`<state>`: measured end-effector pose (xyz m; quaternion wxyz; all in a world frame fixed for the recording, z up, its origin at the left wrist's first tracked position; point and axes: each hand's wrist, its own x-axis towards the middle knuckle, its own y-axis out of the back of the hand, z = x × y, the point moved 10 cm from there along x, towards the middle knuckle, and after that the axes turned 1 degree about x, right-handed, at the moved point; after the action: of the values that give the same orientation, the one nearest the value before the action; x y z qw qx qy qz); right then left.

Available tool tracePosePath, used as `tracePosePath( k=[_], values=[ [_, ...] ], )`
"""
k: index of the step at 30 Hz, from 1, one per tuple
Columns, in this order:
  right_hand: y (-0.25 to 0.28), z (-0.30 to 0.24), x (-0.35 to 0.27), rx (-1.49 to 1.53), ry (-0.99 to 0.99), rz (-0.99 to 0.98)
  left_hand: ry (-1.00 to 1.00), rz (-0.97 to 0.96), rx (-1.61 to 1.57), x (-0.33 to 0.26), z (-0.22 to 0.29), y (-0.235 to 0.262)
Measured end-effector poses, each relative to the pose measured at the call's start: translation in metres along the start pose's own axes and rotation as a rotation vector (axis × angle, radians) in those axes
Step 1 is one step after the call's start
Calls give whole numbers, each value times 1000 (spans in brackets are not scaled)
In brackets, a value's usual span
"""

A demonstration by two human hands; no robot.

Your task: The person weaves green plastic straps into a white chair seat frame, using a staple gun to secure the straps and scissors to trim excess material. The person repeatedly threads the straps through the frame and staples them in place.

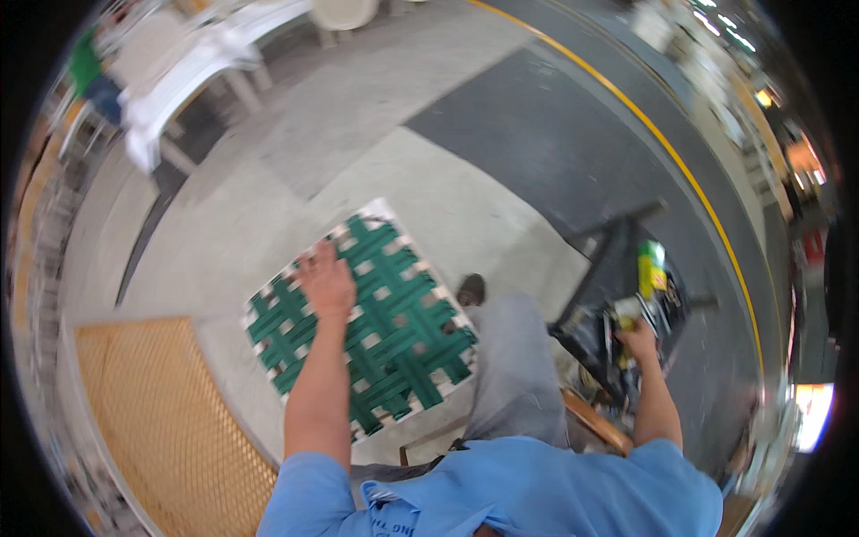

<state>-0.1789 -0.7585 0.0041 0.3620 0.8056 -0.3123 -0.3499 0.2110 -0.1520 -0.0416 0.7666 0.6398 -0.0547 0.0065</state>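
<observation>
My left hand (326,279) rests flat, fingers spread, on the upper left part of a square panel woven from green straps on a white frame (394,331), which lies on the concrete floor. My right hand (637,341) reaches out to the right and is closed around a small yellow-and-white object (625,312) at a black stand. Just above it is a green and yellow container (650,268). The picture is blurred, so the held object's kind is unclear. My grey-trousered leg (510,367) and a dark shoe (471,289) lie beside the panel.
A woven cane panel (161,421) lies at lower left. A black metal stand (608,277) with clutter is on the right. White plastic tables and chairs (197,63) stand at the top left. A yellow line (680,161) runs across the dark floor.
</observation>
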Motion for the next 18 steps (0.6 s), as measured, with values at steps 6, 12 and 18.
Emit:
tracePosePath(
  k=[6, 12, 18],
  values=[
    [-9, -78, -24, 103, 174, -82, 51, 71, -95, -11, -23, 5],
    [-57, -236, -61, 473, 353, -355, 57, 118, -150, -14, -24, 1],
    [-213, -431, -127, 440, 337, -820, 53, 121, -195, -15, -30, 2]
  ],
)
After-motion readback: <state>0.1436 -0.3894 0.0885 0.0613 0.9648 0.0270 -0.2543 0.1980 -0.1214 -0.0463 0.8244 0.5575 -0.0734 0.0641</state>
